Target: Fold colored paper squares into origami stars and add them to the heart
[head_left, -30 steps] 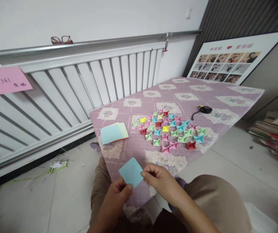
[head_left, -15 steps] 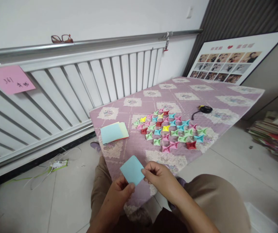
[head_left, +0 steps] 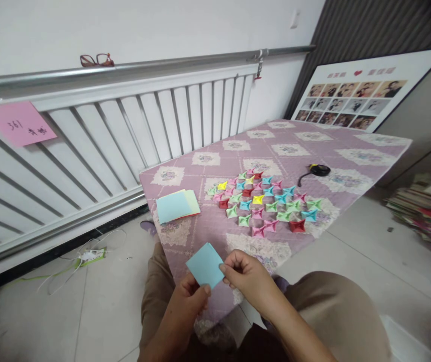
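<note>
Light blue square paper (head_left: 205, 263), looking folded in layers at its far corner, is held over the near end of the table. My left hand (head_left: 190, 300) pinches its near edge, thumb on top. My right hand (head_left: 242, 274) pinches the right corner between thumb and curled forefinger. Beyond my hands, several small folded paper pieces (head_left: 257, 200) in pink, green, blue, yellow and red stand in rows on the cloth. Left of them lies a stack of coloured paper sheets (head_left: 173, 207), a light blue one on top.
A purple patterned cloth (head_left: 211, 236) covers the table. A black and yellow tape measure (head_left: 318, 170) lies at its right. A white radiator (head_left: 185, 120) with a pink note (head_left: 19, 123) runs along the left. Glasses (head_left: 97, 60) rest on the pipe; a power strip (head_left: 93, 256) lies on the floor.
The view has shifted very slightly. Both hands keep their pinch on the blue paper, almost unmoved.
</note>
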`<state>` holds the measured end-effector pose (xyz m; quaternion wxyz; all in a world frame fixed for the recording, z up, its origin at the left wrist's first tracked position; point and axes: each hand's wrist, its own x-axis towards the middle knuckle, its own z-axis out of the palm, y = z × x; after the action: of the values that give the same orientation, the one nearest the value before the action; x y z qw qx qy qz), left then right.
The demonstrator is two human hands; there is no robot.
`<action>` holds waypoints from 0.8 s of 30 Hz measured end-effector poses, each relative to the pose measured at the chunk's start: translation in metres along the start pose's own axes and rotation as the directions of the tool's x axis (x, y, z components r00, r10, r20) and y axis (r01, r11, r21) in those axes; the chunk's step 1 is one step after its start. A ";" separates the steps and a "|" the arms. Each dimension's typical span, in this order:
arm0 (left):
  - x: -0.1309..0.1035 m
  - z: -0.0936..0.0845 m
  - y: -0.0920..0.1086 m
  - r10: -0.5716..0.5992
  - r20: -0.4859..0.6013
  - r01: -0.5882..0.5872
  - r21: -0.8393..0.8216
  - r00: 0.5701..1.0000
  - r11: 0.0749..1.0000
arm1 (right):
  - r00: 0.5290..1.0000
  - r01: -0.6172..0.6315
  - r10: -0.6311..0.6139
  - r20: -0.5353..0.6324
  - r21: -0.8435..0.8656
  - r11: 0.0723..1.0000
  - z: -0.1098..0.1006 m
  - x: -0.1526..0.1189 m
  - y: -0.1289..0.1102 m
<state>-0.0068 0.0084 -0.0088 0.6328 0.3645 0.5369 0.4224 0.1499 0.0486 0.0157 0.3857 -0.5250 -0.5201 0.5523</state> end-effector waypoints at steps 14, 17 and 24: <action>0.002 0.004 0.002 0.005 -0.008 -0.005 0.007 1.000 1.000 | 1.000 -0.007 0.007 -0.008 0.046 0.999 -0.001 0.002 0.002; 0.002 0.006 0.003 -0.003 -0.018 0.003 0.028 1.000 1.000 | 1.000 -0.015 0.015 -0.004 0.102 0.995 -0.001 0.002 0.004; 0.003 0.012 0.003 0.032 -0.100 -0.027 0.054 0.994 0.998 | 0.997 0.003 0.024 -0.071 0.365 0.931 0.009 0.000 0.007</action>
<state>0.0052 0.0123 -0.0054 0.5889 0.3669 0.5735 0.4355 0.1418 0.0462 0.0082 0.4926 -0.4671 -0.3910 0.6216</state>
